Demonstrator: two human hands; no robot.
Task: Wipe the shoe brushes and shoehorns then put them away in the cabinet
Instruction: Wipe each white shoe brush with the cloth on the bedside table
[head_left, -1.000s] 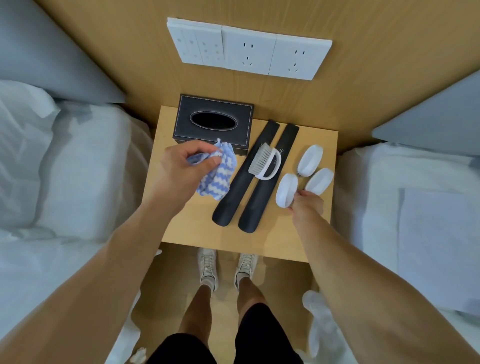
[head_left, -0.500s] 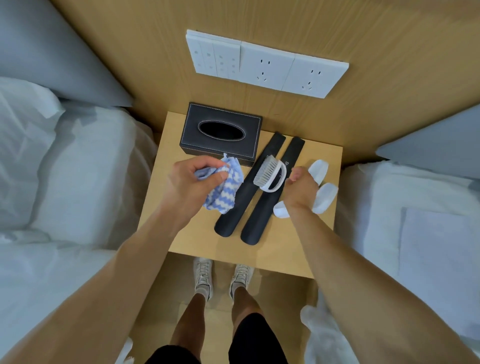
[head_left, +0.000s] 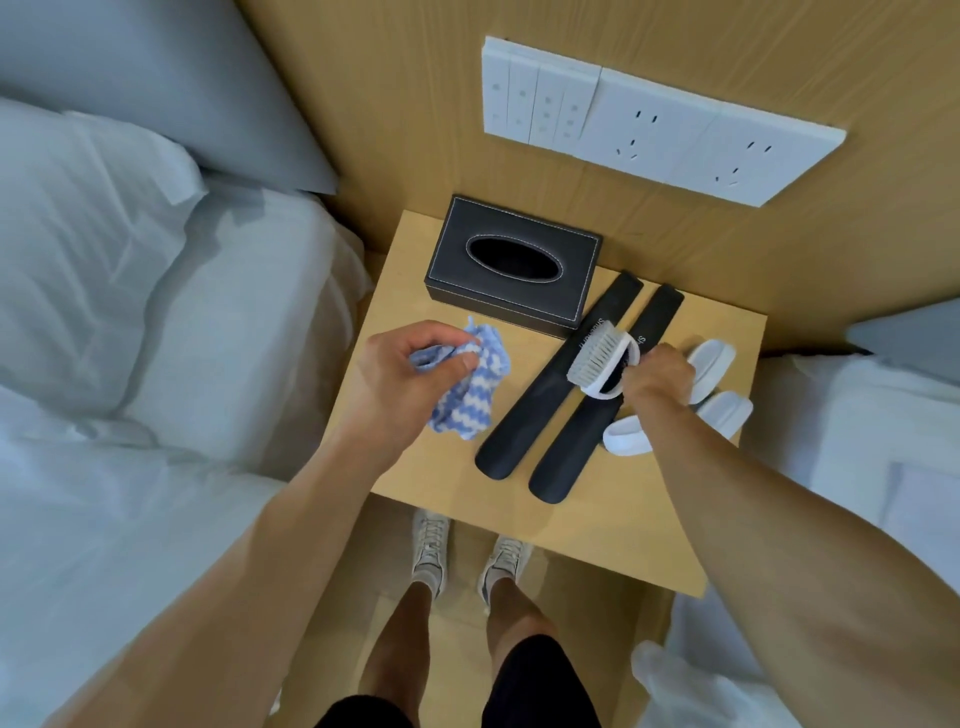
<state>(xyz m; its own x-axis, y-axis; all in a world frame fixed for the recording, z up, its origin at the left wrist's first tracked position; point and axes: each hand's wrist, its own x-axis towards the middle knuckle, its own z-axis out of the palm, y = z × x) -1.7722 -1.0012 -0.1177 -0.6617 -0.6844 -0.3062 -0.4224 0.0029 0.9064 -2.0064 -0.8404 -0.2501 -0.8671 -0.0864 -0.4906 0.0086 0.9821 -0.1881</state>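
Two long black shoehorns (head_left: 540, 395) lie side by side on the wooden nightstand (head_left: 457, 499). Across them rests a white-handled shoe brush (head_left: 597, 358) with grey bristles, and my right hand (head_left: 657, 376) grips its handle loop. My left hand (head_left: 410, 374) holds a bunched blue-and-white cloth (head_left: 467, 400) just left of the shoehorns. Three white oval brushes lie to the right: one (head_left: 626, 439) near my right wrist, two more (head_left: 714, 361) (head_left: 727, 410) partly hidden behind the hand.
A black tissue box (head_left: 511, 265) stands at the nightstand's back left. Beds with white linen flank it on both sides. A white switch and socket panel (head_left: 649, 122) is on the wooden wall. My feet stand below the front edge.
My right hand moved from the nearest white oval brush up to the handled brush on the shoehorns and closed on its handle. My left hand kept the cloth.
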